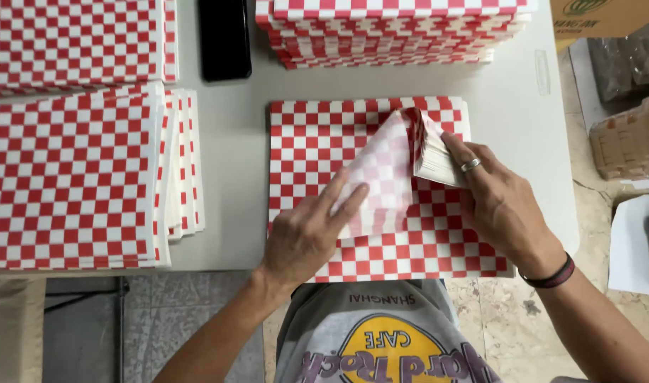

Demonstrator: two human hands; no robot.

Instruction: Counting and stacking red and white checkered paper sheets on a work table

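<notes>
A stack of red-and-white checkered paper sheets (317, 142) lies on the white table (232, 177) in front of me. My right hand (491, 202), with a ring and a dark wristband, grips the upper right corner of the stack and bends a thick bundle of sheets (431, 152) upward. My left hand (310, 230) rests flat on the stack, its fingers touching one folded-over sheet (385, 170) whose pale back side shows.
A large checkered paper pile (69, 177) fills the table's left side, another (69, 39) sits behind it, and a tall stack (388, 32) stands at the back. A black phone (225, 39) lies between them. Boxes and bags (622, 85) stand on the floor at right.
</notes>
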